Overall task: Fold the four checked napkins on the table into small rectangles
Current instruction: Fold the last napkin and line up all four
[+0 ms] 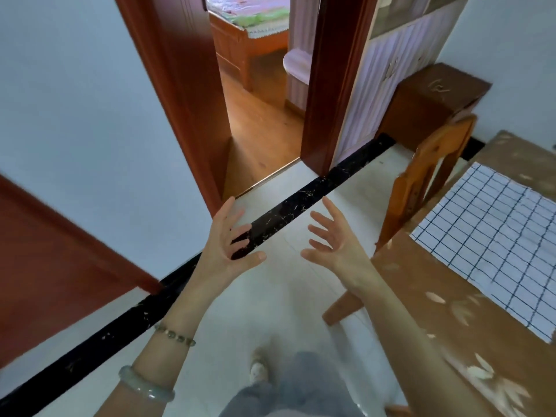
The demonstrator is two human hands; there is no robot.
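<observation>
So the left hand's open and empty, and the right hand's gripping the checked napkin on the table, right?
No. The head view shows the right hand open and empty too, like the left hand; the napkin lies untouched on the table.

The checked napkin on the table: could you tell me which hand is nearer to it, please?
Right. The right hand is open in the air left of the checked napkin, not touching it; the left hand, also open, is farther left, over the black floor strip.
</observation>
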